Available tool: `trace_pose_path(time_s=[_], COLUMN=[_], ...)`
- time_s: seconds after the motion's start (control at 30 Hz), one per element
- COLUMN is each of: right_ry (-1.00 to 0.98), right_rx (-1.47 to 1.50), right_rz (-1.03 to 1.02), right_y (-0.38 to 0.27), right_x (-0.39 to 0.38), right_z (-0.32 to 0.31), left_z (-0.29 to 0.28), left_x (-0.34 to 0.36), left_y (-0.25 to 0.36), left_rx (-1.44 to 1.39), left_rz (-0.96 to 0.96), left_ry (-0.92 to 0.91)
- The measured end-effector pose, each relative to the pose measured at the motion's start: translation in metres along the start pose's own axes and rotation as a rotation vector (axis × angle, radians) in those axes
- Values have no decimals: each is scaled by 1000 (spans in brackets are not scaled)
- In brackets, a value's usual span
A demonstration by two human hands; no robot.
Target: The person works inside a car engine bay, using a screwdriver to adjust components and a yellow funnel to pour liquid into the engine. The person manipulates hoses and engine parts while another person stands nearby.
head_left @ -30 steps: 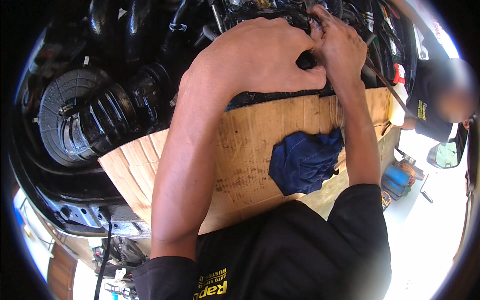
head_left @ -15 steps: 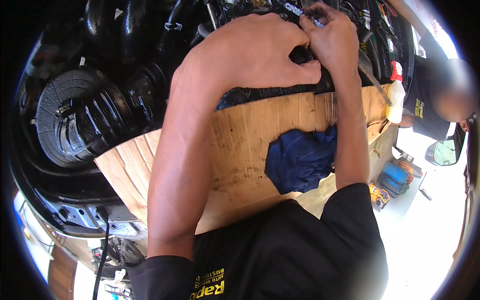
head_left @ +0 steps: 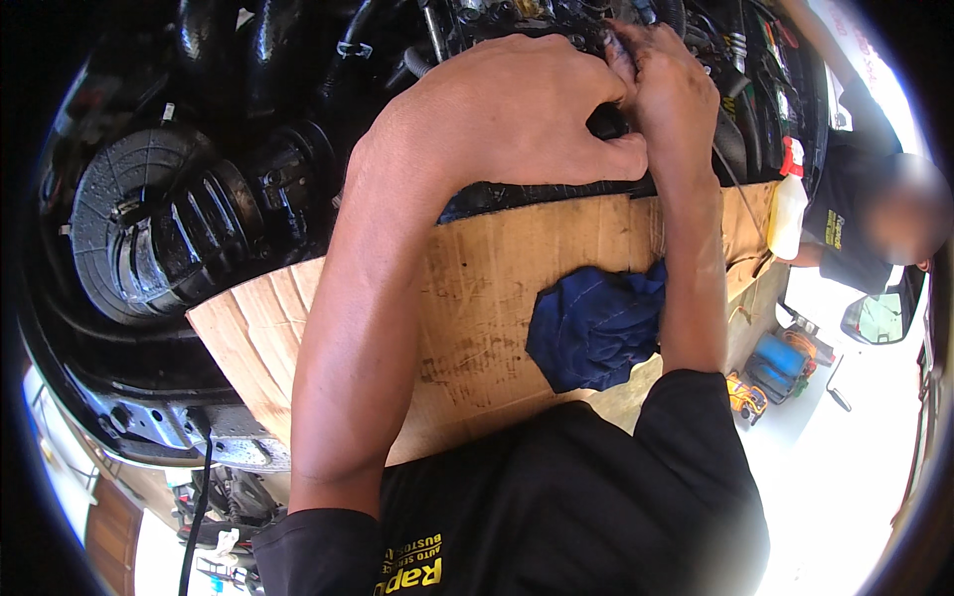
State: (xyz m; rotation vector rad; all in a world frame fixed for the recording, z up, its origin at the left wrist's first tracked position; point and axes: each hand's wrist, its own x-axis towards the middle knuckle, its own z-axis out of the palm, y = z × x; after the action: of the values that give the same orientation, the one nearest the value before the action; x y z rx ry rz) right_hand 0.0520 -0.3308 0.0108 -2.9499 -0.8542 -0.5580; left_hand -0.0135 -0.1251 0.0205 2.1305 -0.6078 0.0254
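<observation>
Both my hands reach into a car's engine bay, over the front edge. My left hand is bent at the wrist with its back toward me. Its fingers curl down out of sight among the engine parts, and a dark gap shows between thumb and forefinger. Close against it on the right, my right hand has its fingers bent inward beside the metal engine parts. What either hand grips is hidden. Below them, a brown cardboard sheet covers the front edge. A crumpled dark blue cloth lies on it beside my right forearm.
A round black ribbed housing with a duct fills the left of the bay. At right, a spray bottle with a red top stands by the cardboard. Another person is beyond it. A blue machine with orange cable sits on the floor.
My right fingers have turned and curled further in among the engine parts. My left hand keeps nearly the same pose. The whole view has shifted slightly.
</observation>
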Motion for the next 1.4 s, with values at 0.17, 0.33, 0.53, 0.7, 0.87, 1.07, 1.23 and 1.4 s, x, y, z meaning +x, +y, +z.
trace_pose_path(time_s=[0.17, 0.33, 0.53, 0.7, 0.87, 1.07, 1.23, 1.4], right_ry=[-93, -340, 112, -168, -216, -294, -267, 127], right_rx=[-301, -489, -438, -26, -79, -76, 6, 161], right_rz=[-66, 35, -152, 52, 140, 357, 262, 309], right_y=[7, 14, 7, -4, -8, -26, -8, -10], right_x=[-5, -11, -5, 12, 9, 11, 14, 10], right_z=[6, 18, 17, -1, -11, -20, -4, 22], left_z=[1, 0, -1, -2, -7, -3, 1, -8], left_x=[1, 1, 1, 1, 3, 2, -3, 4], left_y=[-1, 0, 0, -3, 3, 0, -3, 6], left_rx=[37, 25, 16, 16, -26, -34, -17, -85], left_rz=[-22, -24, -18, -5, -94, -110, -4, -68], left_ry=[-23, -29, -21, -8, -79, -77, 85, -49])
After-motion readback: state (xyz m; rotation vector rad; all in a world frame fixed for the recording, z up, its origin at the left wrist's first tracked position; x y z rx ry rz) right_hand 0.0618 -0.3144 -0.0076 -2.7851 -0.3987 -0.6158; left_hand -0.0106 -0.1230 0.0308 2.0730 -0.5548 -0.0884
